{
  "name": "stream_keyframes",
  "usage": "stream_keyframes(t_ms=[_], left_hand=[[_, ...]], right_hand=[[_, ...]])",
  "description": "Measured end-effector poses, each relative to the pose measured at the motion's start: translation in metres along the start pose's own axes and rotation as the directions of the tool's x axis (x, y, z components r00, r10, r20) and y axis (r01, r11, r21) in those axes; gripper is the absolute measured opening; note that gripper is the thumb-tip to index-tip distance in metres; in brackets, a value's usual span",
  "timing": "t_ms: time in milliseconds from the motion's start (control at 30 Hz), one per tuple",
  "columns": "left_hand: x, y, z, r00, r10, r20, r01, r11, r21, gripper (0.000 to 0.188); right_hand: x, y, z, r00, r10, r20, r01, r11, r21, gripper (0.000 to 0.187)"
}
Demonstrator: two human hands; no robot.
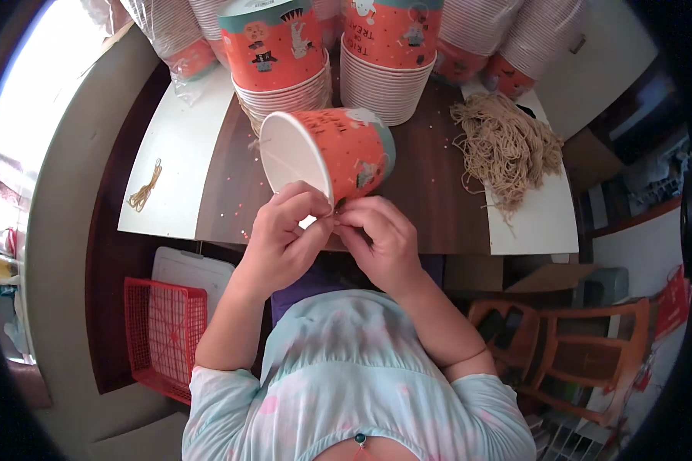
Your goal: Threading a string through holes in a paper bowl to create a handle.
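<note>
An orange paper bucket (353,154) with a green base band and printed figures lies on its side at the table's near middle, its white mouth turned left. A thin tan string (278,159) shows inside its mouth, running toward the near rim. At that rim, my left hand (287,237) and my right hand (384,240) meet with pinched fingertips. They appear to grip the string's end, which the fingers mostly cover. The fingers also touch or nearly touch the bucket's rim.
Two stacks of orange buckets (388,81) stand behind, with plastic-wrapped stacks (477,31) around them. Tan strings lie heaped (507,146) at right; a small string bundle (145,187) is at left. Below are a red basket (165,330) and a wooden chair (584,353).
</note>
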State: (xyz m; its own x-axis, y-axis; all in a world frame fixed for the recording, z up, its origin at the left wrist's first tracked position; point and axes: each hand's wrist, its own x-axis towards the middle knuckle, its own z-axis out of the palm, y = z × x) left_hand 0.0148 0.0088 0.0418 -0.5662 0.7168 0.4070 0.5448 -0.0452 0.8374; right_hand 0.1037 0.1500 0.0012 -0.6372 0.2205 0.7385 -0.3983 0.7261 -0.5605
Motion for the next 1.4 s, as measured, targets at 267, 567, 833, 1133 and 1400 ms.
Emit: stream_keyframes(t_ms=[267, 567, 833, 1133, 1400], left_hand=[[0.02, -0.011, 0.001, 0.989, -0.124, 0.082, 0.136, 0.975, -0.176, 0.004], [0.043, 0.035, 0.005, 0.961, 0.243, 0.134, -0.267, 0.94, 0.213, 0.006], [0.037, 0.025, 0.025, 0.846, 0.532, 0.016, -0.486, 0.759, 0.432, 0.017], [0.024, 0.024, 0.036, 0.976, 0.089, -0.199, -0.191, 0.788, -0.585, 0.011], [0.042, -0.006, 0.034, 0.98, 0.148, -0.131, -0.197, 0.779, -0.595, 0.013]], right_hand=[[0.002, 0.001, -0.002, 0.935, 0.343, 0.091, -0.351, 0.862, 0.365, 0.009], [0.013, -0.02, -0.016, 0.929, 0.363, -0.07, -0.342, 0.915, 0.215, 0.027], [0.008, -0.014, -0.024, 0.886, 0.457, -0.081, -0.431, 0.874, 0.224, 0.016], [0.014, -0.01, -0.02, 0.994, 0.052, -0.099, -0.076, 0.963, -0.257, 0.014], [-0.002, -0.027, 0.0, 1.0, 0.025, 0.018, -0.018, 0.942, -0.336, 0.013]])
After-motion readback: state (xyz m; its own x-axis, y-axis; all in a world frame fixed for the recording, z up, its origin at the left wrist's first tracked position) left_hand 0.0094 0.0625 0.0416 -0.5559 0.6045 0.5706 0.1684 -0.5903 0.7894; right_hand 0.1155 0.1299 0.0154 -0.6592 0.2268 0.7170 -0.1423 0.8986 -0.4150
